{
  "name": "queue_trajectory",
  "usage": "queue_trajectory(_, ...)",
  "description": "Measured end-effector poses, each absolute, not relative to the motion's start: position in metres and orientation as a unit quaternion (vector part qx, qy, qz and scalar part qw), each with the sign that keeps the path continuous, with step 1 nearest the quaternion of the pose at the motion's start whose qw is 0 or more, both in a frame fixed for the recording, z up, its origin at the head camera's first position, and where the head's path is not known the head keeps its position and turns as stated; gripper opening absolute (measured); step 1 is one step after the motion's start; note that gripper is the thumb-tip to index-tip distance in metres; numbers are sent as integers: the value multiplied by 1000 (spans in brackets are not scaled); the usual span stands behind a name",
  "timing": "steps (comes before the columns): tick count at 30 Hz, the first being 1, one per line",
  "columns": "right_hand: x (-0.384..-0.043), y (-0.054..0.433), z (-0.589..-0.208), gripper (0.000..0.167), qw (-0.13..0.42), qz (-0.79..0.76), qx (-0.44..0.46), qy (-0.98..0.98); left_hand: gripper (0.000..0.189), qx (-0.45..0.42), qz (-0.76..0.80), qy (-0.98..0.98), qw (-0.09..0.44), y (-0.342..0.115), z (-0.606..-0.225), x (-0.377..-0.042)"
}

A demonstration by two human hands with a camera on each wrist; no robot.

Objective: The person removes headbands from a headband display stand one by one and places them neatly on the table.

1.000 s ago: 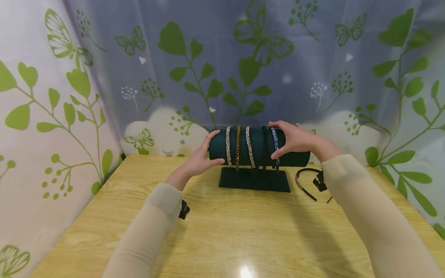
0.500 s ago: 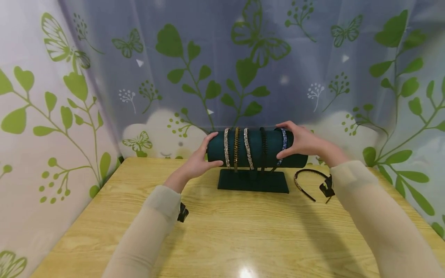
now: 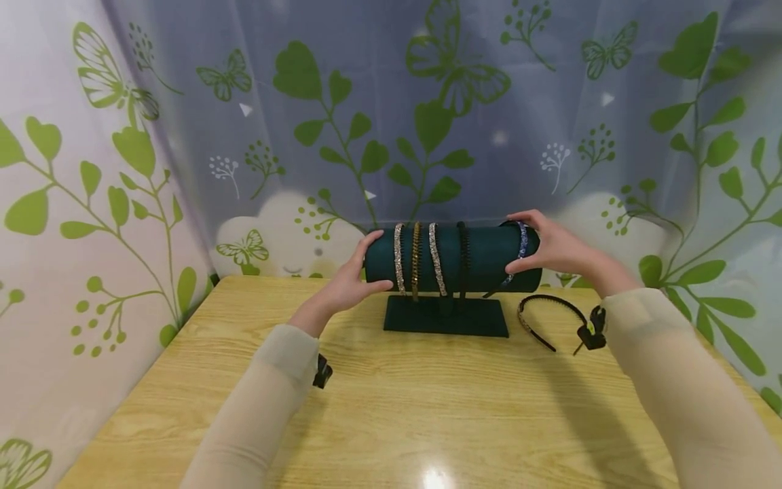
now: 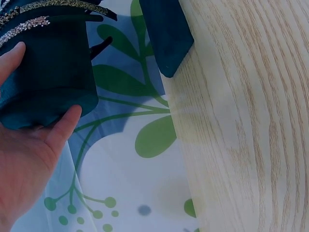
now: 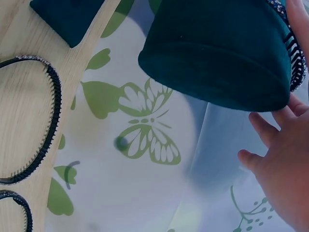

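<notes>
A dark green headband display stand has a padded roll (image 3: 489,258) above a flat base (image 3: 446,319). My left hand (image 3: 342,288) grips the roll's left end, thumb in front and fingers over the top. At the right end, my right hand (image 3: 559,248) pinches a blue sparkly headband (image 3: 523,241) that curves around the roll. Further left on the roll sit a silver headband (image 3: 399,258), a gold one (image 3: 416,261), a second silver headband (image 3: 437,261) and a black toothed headband (image 3: 463,255). The right wrist view shows the blue headband's teeth (image 5: 295,55) beside my fingers.
A black toothed headband (image 3: 552,299) with a glittery stretch lies on the wooden table (image 3: 379,407), right of the base. Part of another headband (image 5: 21,200) shows in the right wrist view's lower left. A leaf-printed curtain (image 3: 379,102) hangs behind the table.
My right hand has slid the blue headband rightward along the roll, away from the black headband, toward the right end. My left hand has stayed on the left end.
</notes>
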State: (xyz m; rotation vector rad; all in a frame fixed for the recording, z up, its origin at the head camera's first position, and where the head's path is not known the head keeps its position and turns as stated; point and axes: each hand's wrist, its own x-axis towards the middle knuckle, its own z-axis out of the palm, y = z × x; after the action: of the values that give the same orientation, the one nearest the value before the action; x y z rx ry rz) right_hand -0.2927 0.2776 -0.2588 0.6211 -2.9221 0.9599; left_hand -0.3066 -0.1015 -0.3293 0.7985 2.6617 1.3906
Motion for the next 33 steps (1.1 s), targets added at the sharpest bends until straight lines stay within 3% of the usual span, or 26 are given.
queue_trajectory(10, -291, 291, -266, 97, 13, 316, 175, -933, 90, 257, 439, 861, 15, -103, -330, -307)
queue_trajectory(22, -288, 295, -275, 113, -5, 338, 179, -924, 89, 257, 440, 860, 18, -103, -330, -308)
queue_trajectory(33, -292, 301, -276, 105, -23, 395, 175, -902, 89, 256, 439, 861, 16, -102, -332, -309)
